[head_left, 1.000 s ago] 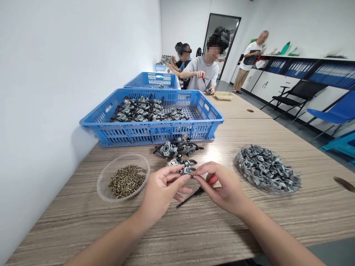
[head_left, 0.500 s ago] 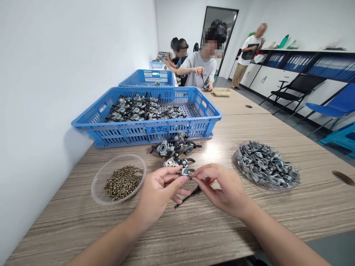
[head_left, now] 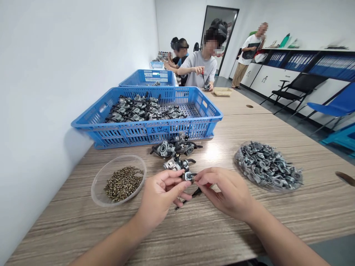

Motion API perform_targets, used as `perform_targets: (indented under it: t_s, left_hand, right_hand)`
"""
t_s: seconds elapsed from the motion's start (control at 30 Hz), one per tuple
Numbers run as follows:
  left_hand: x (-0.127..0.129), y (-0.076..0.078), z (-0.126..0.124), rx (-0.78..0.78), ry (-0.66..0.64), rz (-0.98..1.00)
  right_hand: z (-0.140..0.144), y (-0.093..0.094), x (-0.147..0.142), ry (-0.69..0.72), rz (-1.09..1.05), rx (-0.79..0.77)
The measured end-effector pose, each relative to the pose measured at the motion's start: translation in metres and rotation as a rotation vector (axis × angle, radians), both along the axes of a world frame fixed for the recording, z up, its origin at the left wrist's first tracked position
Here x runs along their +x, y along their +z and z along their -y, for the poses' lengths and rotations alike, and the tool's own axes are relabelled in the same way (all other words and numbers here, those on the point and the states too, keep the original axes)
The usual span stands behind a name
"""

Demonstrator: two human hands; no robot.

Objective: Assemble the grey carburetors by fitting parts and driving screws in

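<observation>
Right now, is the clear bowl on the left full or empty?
Partly filled. Small brass-coloured pieces lie heaped inside the clear bowl, but bare plastic shows along its left side.

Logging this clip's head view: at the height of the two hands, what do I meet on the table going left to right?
Bowl of screws, left hand, small metal part, right hand, bowl of grey metal parts, table hole.

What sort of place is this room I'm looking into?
Probably an office-like room used for small-parts assembly: a blue crate of metal parts and a tub of brass-coloured, screw-like pieces stand on the table, with rows of blue binders to the right.
</observation>
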State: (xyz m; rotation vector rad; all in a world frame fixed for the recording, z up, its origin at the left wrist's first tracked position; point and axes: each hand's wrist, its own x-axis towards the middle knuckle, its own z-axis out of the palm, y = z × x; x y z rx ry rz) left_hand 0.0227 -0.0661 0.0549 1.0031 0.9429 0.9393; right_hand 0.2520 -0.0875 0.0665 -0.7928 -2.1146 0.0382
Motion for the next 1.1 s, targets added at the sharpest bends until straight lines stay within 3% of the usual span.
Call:
perform_targets:
  t_s: [0.27, 0.6, 0.73, 0.93, 1.1]
  left_hand:
    - [0.0, -0.011, 0.004, 0.127, 0.019, -0.052]
    - [0.003, -0.007, 0.004, 0.039, 0.03, -0.04]
    - [0.004, -0.007, 0.004, 0.04, 0.036, -0.052]
    - [0.004, -0.011, 0.003, 0.041, 0.047, -0.039]
    - [0.003, -0.01, 0.002, 0.054, 0.039, -0.043]
  right_hand:
    - [0.006, 0.002, 0.004, 0.006, 0.194, 0.019]
    - [-0.004, -0.004, 0.006, 0.018, -0.142, -0.255]
    - [-0.006, -0.002, 0.007, 0.045, -0.128, -0.25]
    - [-0.006, -0.004, 0.003, -0.004, -0.008, -0.122]
    - [-0.006, -0.007, 0.004, -0.033, -0.032, -0.205]
